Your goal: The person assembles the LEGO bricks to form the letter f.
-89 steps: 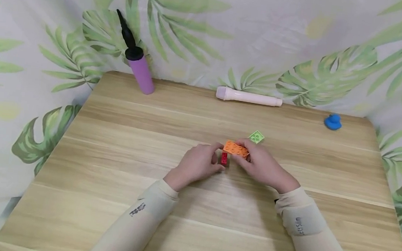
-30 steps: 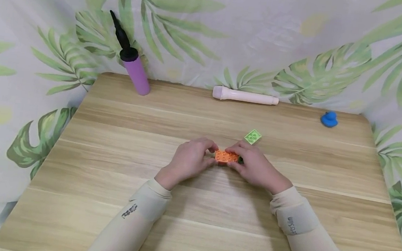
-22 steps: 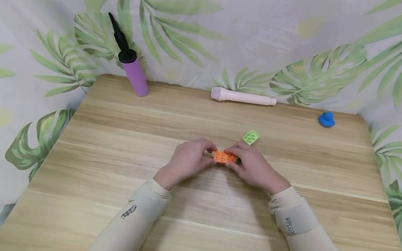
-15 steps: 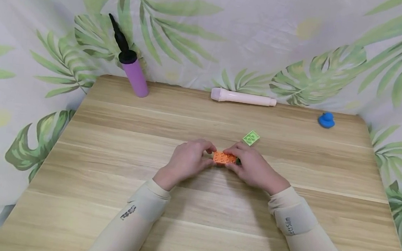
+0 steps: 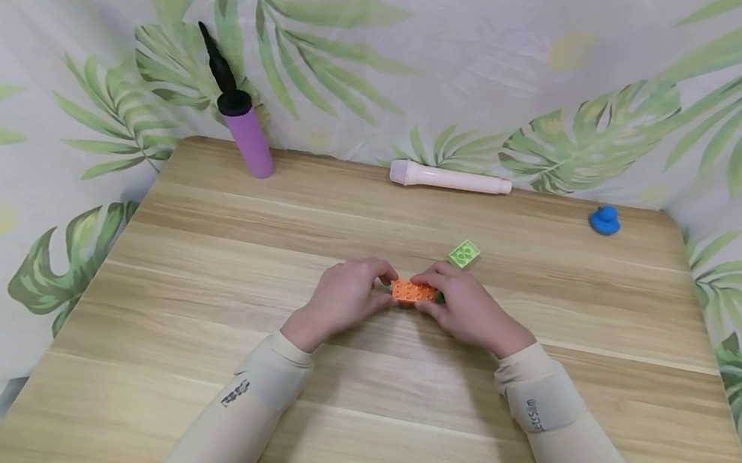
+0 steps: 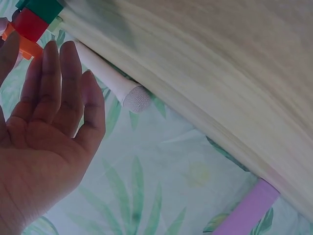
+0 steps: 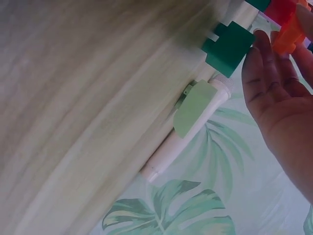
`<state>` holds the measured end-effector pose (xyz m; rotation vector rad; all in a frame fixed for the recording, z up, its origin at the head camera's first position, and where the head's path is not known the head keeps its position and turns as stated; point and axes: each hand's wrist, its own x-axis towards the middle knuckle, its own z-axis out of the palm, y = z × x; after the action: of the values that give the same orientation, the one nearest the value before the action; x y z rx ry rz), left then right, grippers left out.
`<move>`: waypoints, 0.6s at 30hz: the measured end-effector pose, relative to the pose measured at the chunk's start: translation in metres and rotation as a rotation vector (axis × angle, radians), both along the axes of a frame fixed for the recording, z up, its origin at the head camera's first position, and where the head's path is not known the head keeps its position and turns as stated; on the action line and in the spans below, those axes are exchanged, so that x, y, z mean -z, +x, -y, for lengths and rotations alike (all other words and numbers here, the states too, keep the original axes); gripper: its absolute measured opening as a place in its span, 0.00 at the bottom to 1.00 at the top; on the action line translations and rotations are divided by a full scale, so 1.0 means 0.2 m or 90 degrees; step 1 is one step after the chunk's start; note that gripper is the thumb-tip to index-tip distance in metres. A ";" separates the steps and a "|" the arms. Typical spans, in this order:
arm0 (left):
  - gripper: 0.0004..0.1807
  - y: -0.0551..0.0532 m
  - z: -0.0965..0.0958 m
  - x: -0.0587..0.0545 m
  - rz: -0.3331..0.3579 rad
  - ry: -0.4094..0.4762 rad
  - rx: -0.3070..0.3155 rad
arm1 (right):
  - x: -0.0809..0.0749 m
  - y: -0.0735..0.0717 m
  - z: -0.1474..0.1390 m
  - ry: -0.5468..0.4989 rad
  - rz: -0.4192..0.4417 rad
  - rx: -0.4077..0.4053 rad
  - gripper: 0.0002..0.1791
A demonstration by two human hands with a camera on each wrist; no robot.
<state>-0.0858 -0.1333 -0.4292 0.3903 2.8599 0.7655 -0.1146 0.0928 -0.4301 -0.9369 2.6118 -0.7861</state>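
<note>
An orange building block (image 5: 414, 291) lies level, studs up, between both hands. In the left wrist view a red block (image 6: 30, 24) sits under it, with a dark green block (image 6: 44, 7) below the red. My right hand (image 5: 472, 306) pinches the orange block between thumb and fingers across its right half. At the left end, my left hand (image 5: 349, 296) holds the stack with thumb and index finger on its near and far sides. Another dark green block (image 7: 230, 49) stands beside the right hand in the right wrist view; the head view mostly hides it.
A light green block (image 5: 464, 253) lies upside down beyond the right hand. Along the back of the wooden table (image 5: 223, 412) are a purple pump (image 5: 250, 142), a pale pink microphone (image 5: 451, 179) and a blue rubber duck (image 5: 605, 220). Patterned cloth hangs behind.
Three seconds ago the orange block was held tilted above the red one; it has come down level over it. During the last second the hands have barely moved.
</note>
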 end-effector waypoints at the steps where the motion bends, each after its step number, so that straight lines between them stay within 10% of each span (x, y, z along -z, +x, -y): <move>1: 0.15 0.00 0.00 0.00 0.001 -0.001 0.000 | 0.00 0.00 0.00 -0.004 0.001 0.001 0.22; 18: 0.15 -0.01 -0.03 -0.03 0.029 -0.022 -0.002 | 0.01 0.00 -0.01 0.015 -0.038 -0.003 0.22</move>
<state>-0.0882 -0.1277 -0.4227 0.3590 2.8283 0.7145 -0.1144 0.0950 -0.4313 -0.9753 2.6629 -0.7345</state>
